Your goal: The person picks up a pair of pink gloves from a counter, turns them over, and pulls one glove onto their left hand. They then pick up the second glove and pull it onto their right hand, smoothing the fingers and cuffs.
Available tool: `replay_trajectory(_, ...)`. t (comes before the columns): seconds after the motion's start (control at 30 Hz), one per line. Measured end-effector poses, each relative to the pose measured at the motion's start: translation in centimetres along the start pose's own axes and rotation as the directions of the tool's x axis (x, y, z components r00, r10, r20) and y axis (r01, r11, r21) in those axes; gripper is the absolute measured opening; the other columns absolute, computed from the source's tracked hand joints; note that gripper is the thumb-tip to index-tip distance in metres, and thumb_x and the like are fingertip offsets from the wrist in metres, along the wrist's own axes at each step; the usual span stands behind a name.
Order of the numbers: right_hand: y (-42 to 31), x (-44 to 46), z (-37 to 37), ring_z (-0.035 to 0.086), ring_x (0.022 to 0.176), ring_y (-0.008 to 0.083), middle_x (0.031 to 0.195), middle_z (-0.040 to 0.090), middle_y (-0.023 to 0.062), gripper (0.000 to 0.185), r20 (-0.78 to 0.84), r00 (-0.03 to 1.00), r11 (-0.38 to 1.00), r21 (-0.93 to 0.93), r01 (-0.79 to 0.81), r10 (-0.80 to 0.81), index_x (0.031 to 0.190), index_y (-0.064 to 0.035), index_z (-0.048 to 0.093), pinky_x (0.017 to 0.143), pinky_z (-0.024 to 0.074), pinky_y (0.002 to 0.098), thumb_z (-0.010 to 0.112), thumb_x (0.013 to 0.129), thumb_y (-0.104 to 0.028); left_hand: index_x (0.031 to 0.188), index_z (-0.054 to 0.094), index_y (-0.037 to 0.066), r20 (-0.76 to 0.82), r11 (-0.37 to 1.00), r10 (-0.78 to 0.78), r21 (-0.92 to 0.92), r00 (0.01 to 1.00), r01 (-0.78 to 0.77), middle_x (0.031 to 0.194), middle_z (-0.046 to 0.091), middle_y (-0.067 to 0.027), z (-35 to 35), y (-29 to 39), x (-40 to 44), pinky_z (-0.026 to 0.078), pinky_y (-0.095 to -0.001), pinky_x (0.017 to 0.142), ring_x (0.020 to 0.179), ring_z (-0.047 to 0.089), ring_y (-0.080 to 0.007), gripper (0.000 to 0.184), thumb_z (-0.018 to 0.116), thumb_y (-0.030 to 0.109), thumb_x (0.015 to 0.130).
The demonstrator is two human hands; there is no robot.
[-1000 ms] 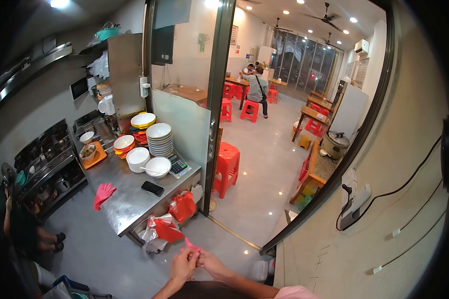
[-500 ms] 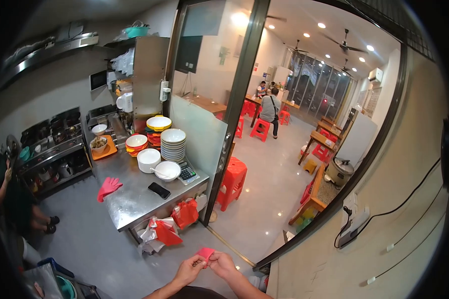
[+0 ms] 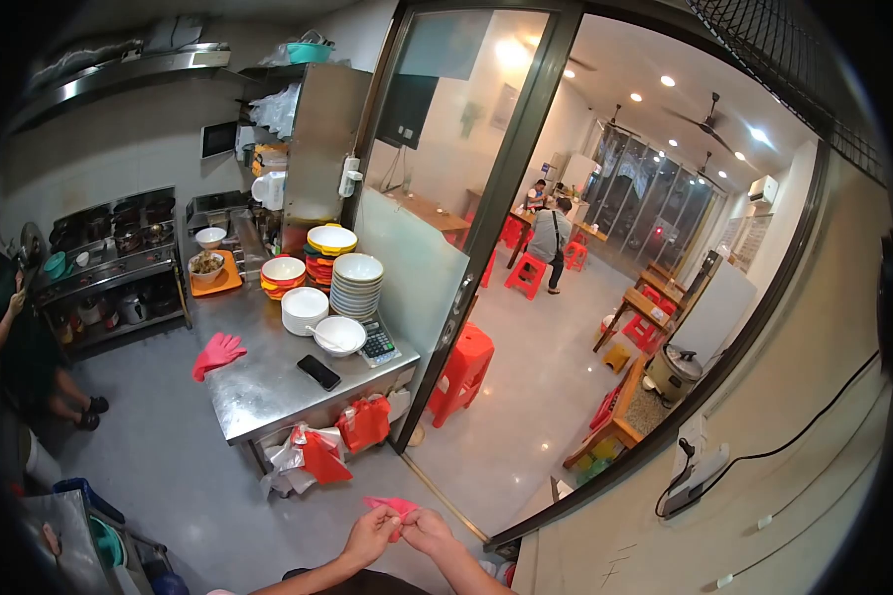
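At the bottom of the view, my left hand (image 3: pixel 369 536) and my right hand (image 3: pixel 429 532) meet with their fingertips pinched on a pink rubber glove (image 3: pixel 389 503). Part of the glove sticks out above my fingers, and the rest is hidden in them. A matching pink glove (image 3: pixel 218 355) lies on the left edge of the steel table (image 3: pixel 253 402) ahead of me. On that same table are a black phone (image 3: pixel 318 372), a white bowl with a spoon (image 3: pixel 340 336), a calculator (image 3: pixel 377 342) and stacked bowls (image 3: pixel 356 288).
Plastic bags (image 3: pixel 318 454) hang under the table's front edge. A glass door frame (image 3: pixel 486 198) opens onto a dining room with red stools (image 3: pixel 463 372) and seated people. A person (image 3: pixel 30 337) stands by the stove (image 3: pixel 119 263) at left. A wall with cables (image 3: pixel 764 456) is on the right.
My view has shifted slightly. The pink glove in my hands now spreads further out to the left above my fingers; both hands still pinch it.
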State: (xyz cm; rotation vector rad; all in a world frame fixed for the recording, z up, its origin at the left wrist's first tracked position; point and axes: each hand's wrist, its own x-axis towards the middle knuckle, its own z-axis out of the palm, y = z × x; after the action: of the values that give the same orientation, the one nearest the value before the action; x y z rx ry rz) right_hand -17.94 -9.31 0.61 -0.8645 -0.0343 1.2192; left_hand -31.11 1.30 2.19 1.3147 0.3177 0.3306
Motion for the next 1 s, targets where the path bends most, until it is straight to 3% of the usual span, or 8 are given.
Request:
replay_trajectory(0.17, 1.1, -0.3, 2.0, 0.067, 0.104, 0.0358, 0.109, 0.066, 0.0236, 0.031, -0.276, 0.936, 0.972, -0.154, 0.179, -0.217, 0.110, 0.0136, 0.059, 0.092, 0.0545, 0.0451, 0.042, 0.083, 0.010, 0.103, 0.065, 0.003, 0.038, 1.000, 0.007, 0.008, 0.999, -0.007, 0.080, 0.064, 0.0007, -0.1, -0.1, 0.4, 0.046, -0.0246, 0.064, 0.071, 0.057, -0.0064, 0.012, 0.059, 0.013, 0.104)
replay_trajectory(0.37, 2.8, 0.6, 0.4, 0.068, 0.100, 0.0270, 0.106, 0.069, 0.0135, 0.023, -0.107, 0.990, 0.996, -0.019, 0.091, -0.092, 0.113, 0.0038, 0.063, 0.086, 0.0562, 0.0396, 0.049, 0.095, 0.002, 0.104, 0.064, 0.002, 0.000, 0.979, 0.073, 0.193, 0.997, -0.071, 0.082, 0.063, -0.0017, -0.5, -1.5, 0.4, 0.048, -0.0273, 0.067, 0.074, 0.057, -0.0097, 0.017, 0.058, 0.017, 0.107)
replay_trajectory(0.43, 4.0, 1.4, -0.4, 0.067, 0.101, 0.0244, 0.107, 0.069, 0.0108, 0.021, 0.005, 0.980, 0.899, -0.396, 0.186, -0.201, 0.116, 0.0005, 0.064, 0.088, 0.0562, 0.0388, 0.055, 0.098, -0.005, 0.106, 0.064, 0.001, -0.050, 0.945, 0.101, 0.317, 0.994, -0.080, 0.083, 0.064, -0.0051, -0.3, -0.7, 0.3, 0.050, -0.0298, 0.069, 0.076, 0.059, -0.0118, 0.020, 0.059, 0.020, 0.106)
replay_trajectory(0.53, 4.4, 1.7, -0.6, 0.067, 0.105, 0.0217, 0.113, 0.069, 0.0088, 0.026, 0.077, 0.964, 0.655, -0.720, 0.231, -0.256, 0.123, -0.0019, 0.064, 0.091, 0.0551, 0.0359, 0.053, 0.104, -0.014, 0.103, 0.062, 0.002, -0.127, 0.882, 0.166, 0.463, 0.978, -0.089, 0.089, 0.067, -0.0234, 0.8, 2.7, -1.1, 0.050, -0.0464, 0.069, 0.081, 0.067, -0.0421, 0.023, 0.059, 0.025, 0.102)
replay_trajectory(0.57, 4.1, 1.9, -0.4, 0.067, 0.106, 0.0210, 0.116, 0.069, 0.0085, 0.028, 0.081, 0.965, 0.576, -0.788, 0.216, -0.250, 0.127, -0.0023, 0.065, 0.091, 0.0546, 0.0347, 0.051, 0.107, -0.017, 0.104, 0.061, 0.003, -0.119, 0.860, 0.255, 0.481, 0.960, -0.169, 0.090, 0.067, -0.0235, 0.9, 2.9, -0.9, 0.050, -0.0481, 0.070, 0.082, 0.067, -0.0437, 0.022, 0.058, 0.024, 0.102)
replay_trajectory(0.67, 1.8, 1.7, -3.6, 0.057, 0.129, 0.0262, 0.144, 0.055, 0.0161, 0.046, 0.326, 0.937, 0.989, -0.114, -0.090, 0.123, 0.144, -0.0031, 0.050, 0.108, 0.0489, 0.0395, 0.060, 0.105, -0.025, 0.107, 0.058, 0.005, -0.062, 0.817, 0.283, 0.539, 0.957, -0.206, 0.091, 0.067, -0.0236, 2.1, 3.9, -1.2, 0.051, -0.0527, 0.071, 0.085, 0.066, -0.0464, 0.018, 0.058, 0.021, 0.102)
replay_trajectory(0.77, -3.0, -0.1, 5.7, 0.051, 0.138, 0.0297, 0.151, 0.050, 0.0205, 0.048, 0.315, 0.949, 0.999, 0.023, -0.027, 0.018, 0.146, -0.0027, 0.048, 0.112, 0.0470, 0.0414, 0.059, 0.104, -0.025, 0.108, 0.056, 0.006, -0.002, 0.777, 0.344, 0.562, 0.939, -0.284, 0.091, 0.068, -0.0220, 3.4, 5.9, -1.1, 0.051, -0.0547, 0.070, 0.084, 0.066, -0.0464, 0.013, 0.057, 0.017, 0.101)
replay_trajectory(1.0, -0.9, 6.3, 0.7, 0.053, 0.135, 0.0302, 0.152, 0.050, 0.0205, 0.049, 0.224, 0.948, 0.974, 0.072, 0.217, -0.227, 0.147, -0.0015, 0.048, 0.110, 0.0481, 0.0418, 0.057, 0.105, -0.025, 0.109, 0.056, 0.004, 0.113, 0.747, 0.339, 0.572, 0.934, -0.340, 0.088, 0.069, -0.0228, 5.6, 4.8, -0.6, 0.051, -0.0545, 0.069, 0.084, 0.067, -0.0461, 0.014, 0.056, 0.011, 0.097)
